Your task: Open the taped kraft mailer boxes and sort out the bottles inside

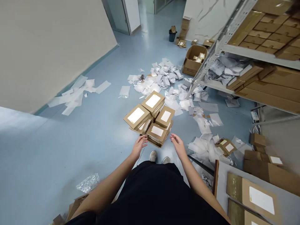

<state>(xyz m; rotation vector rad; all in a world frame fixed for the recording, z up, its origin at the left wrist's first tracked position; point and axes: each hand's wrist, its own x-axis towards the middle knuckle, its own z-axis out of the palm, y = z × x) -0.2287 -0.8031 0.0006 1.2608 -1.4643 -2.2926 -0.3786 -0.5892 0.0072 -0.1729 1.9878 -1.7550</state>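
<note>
Several brown cardboard boxes (157, 130) with white labels stand in stacks in front of my feet, in what looks like a shallow carton. The left rear stacks rise higher than the front right ones, and one left box (131, 120) sits askew. My left hand (140, 144) is by the near left corner of the stacks, fingers apart; whether it touches the cardboard I cannot tell. On the other side, my right hand (177, 144) hovers just right of the stacks with fingers spread and nothing in it.
White paper scraps (165, 75) litter the blue floor ahead and to the right. A metal shelf (260, 53) loaded with cartons stands at right, beside an open carton (191, 66). Near right is a table (221, 178) bearing labelled boxes. Bubble wrap (88, 183) lies at lower left.
</note>
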